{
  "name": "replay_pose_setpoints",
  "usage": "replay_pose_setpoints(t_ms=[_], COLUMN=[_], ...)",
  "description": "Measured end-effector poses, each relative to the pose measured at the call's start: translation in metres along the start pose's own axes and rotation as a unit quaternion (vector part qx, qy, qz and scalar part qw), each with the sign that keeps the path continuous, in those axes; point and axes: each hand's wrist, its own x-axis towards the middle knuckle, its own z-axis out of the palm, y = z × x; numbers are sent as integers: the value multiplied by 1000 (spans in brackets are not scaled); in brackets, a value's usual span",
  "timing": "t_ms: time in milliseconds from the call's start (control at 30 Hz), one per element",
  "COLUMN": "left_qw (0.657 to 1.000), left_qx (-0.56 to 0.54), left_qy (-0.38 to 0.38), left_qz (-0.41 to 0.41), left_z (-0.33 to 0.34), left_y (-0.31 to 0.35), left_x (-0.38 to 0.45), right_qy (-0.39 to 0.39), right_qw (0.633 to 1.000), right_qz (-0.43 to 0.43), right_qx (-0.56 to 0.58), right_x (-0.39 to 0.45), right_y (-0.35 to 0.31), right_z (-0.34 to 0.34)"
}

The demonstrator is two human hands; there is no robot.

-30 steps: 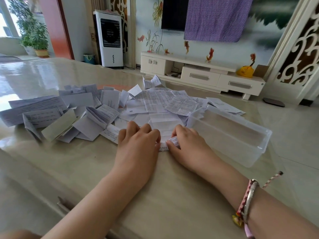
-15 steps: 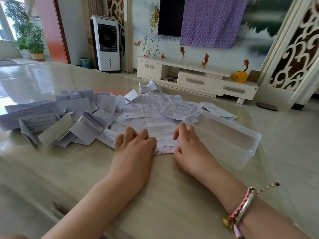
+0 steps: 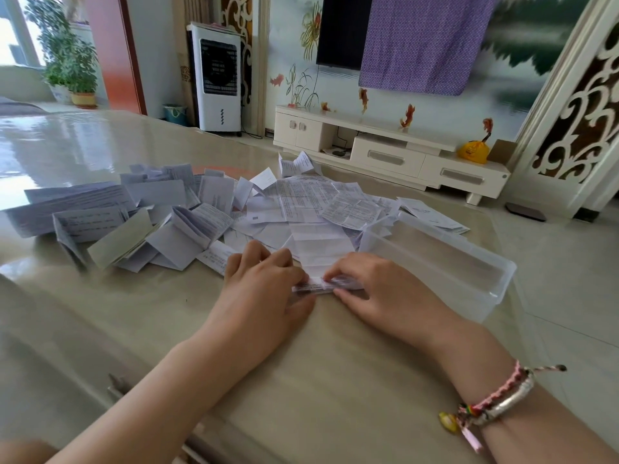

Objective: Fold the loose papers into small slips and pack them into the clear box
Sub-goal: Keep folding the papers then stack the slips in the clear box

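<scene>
A heap of loose printed papers (image 3: 301, 202) lies spread across the middle of the glossy table (image 3: 301, 363). One long white sheet (image 3: 320, 244) stretches toward me, its near end rolled into a narrow folded strip (image 3: 321, 285). My left hand (image 3: 264, 289) pinches the strip's left end with curled fingers. My right hand (image 3: 378, 289) pinches its right end between fingertips and thumb. The clear box (image 3: 445, 262) stands just right of my right hand, and I see nothing inside it.
Several folded leaflets (image 3: 110, 222) are piled at the left of the heap. The table's right edge runs close behind the box. Beyond it are a white TV cabinet (image 3: 385, 155) and an air cooler (image 3: 217, 78).
Both hands have drawn closer together on the sheet's near end and rolled it over into a narrower strip. The view has tilted slightly.
</scene>
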Motion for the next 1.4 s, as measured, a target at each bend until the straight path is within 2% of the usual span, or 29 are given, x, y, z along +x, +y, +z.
replay_pose_setpoints(t_ms=[100, 200, 367, 500, 667, 900, 1100, 1200, 1267, 1333, 1400], left_qw=[998, 996, 986, 976, 971, 961, 914, 869, 844, 835, 843], left_qx=[-22, -26, -86, -131, -190, -257, -387, -476, -518, -534, -522], left_qy=[45, 79, 140, 168, 140, 76, 48, 19, 6, 1, 12], left_qz=[26, 18, -5, -38, -24, -65, -110, -131, -135, -134, -126], left_z=[-3, -4, -5, -10, -10, -11, -15, -19, -21, -21, -19], left_y=[-4, -7, -5, 2, 7, 10, 10, 11, 12, 14, 14], left_x=[1, 4, 9, 10, 8, 9, 12, 13, 14, 12, 11], right_qy=[15, 44, 66, 104, 97, 62, 83, 56, 42, 33, 22], right_qw=[1000, 998, 977, 937, 913, 914, 892, 890, 874, 843, 822], right_qz=[11, 39, 104, 150, 146, 113, 164, 186, 175, 166, 161], right_qx=[-9, 26, 174, 298, 368, 385, 413, 412, 451, 511, 545], right_x=[0, 0, 1, 5, 8, 6, 8, 8, 6, 5, 5], right_y=[-3, -5, -8, -14, -21, -19, -16, -14, -14, -14, -15], right_z=[1, 2, 2, 1, 1, 0, -1, -3, -5, -6, -8])
